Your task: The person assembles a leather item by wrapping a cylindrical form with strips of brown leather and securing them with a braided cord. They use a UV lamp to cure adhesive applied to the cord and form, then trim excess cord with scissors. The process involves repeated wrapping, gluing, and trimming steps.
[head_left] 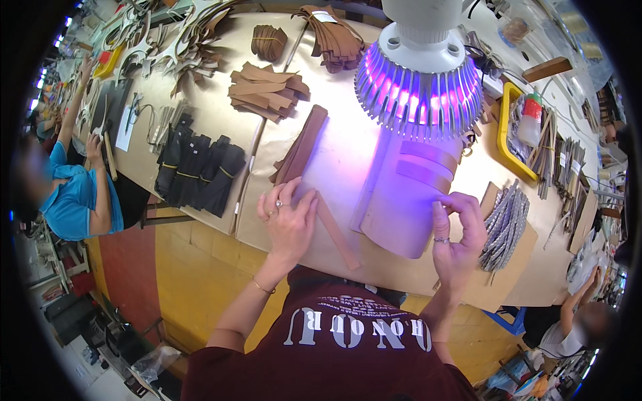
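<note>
Two hands, one brown strip, one large brown sheet at the bench's near edge.
We see our left hand (289, 224) spread flat, pressing the brown strip (336, 234) (it runs out rightward from under the fingers), while our right hand (459, 234) pinches the large brown sheet (401, 214) at its right edge under one lamp (420, 70).

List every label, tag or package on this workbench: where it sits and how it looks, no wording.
Paper tag: small white slip on the brown strip bundle at the far edge.
White sheet: narrow paper at the far left, beside the black pieces.
Squeeze bottle: pale with red cap, in the yellow tray, right.
</note>
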The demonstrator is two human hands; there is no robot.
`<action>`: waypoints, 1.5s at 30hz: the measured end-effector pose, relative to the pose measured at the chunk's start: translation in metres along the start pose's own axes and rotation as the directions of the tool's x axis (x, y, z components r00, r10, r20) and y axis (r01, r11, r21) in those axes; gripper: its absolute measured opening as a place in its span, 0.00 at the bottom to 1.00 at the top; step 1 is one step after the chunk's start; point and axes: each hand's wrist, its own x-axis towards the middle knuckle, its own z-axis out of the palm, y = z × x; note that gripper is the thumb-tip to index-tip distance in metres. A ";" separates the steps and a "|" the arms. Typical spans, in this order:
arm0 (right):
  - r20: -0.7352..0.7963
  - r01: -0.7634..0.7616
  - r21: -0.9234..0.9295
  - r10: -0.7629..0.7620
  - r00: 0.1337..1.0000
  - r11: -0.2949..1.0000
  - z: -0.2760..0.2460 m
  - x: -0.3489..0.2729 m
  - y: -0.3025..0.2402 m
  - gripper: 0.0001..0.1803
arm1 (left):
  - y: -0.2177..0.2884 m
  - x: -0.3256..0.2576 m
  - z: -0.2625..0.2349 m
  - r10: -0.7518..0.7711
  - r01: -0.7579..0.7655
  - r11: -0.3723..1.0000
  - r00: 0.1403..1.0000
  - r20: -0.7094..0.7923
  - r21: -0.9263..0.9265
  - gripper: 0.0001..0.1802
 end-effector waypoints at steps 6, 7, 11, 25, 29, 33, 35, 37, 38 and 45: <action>0.051 0.036 -0.035 -0.034 0.998 0.999 0.006 -0.011 -0.011 0.07 | -0.003 0.007 -0.013 0.025 -0.045 0.976 0.995 -0.096 -0.211 0.09; 0.069 0.033 -0.037 -0.030 0.997 0.999 0.007 -0.013 -0.014 0.07 | -0.002 0.010 -0.022 0.015 -0.045 0.950 0.995 -0.100 -0.308 0.10; 0.192 0.122 0.059 -0.131 0.973 0.991 0.014 -0.020 -0.031 0.14 | 0.010 0.027 -0.069 0.036 -0.088 0.770 0.995 -0.095 -0.632 0.13; 0.360 -0.069 0.567 -0.171 0.917 0.821 0.042 -0.028 -0.041 0.07 | 0.003 0.045 -0.099 -0.201 0.015 0.141 0.980 -0.014 -0.990 0.09; 0.490 0.087 0.222 -0.188 0.851 0.971 0.054 -0.033 -0.035 0.08 | -0.079 0.063 -0.127 -0.575 -0.136 -0.306 0.816 0.069 -0.942 0.15; 0.628 0.296 -0.073 -0.187 0.756 0.952 0.073 -0.030 -0.036 0.14 | -0.114 0.060 -0.168 -0.830 -0.227 0.104 0.516 -0.210 -0.968 0.17; 0.567 0.334 -0.070 -0.238 0.789 0.940 0.081 -0.027 -0.040 0.17 | -0.103 0.060 -0.171 -0.681 -0.405 0.264 0.564 -0.467 -0.875 0.16; 0.394 0.448 -0.082 -0.384 0.835 0.890 0.081 -0.023 -0.045 0.18 | -0.078 0.061 -0.162 -0.444 -0.327 0.353 0.767 -0.464 -0.877 0.16; 0.362 0.399 0.036 -0.384 0.849 0.916 0.075 -0.021 -0.046 0.20 | -0.065 0.062 -0.158 -0.273 -0.312 0.400 0.857 -0.437 -0.862 0.16; 0.522 -0.143 0.648 -0.300 0.798 0.748 0.010 -0.018 -0.035 0.25 | 0.020 0.069 -0.143 0.328 -0.073 0.206 0.945 -0.001 -0.976 0.11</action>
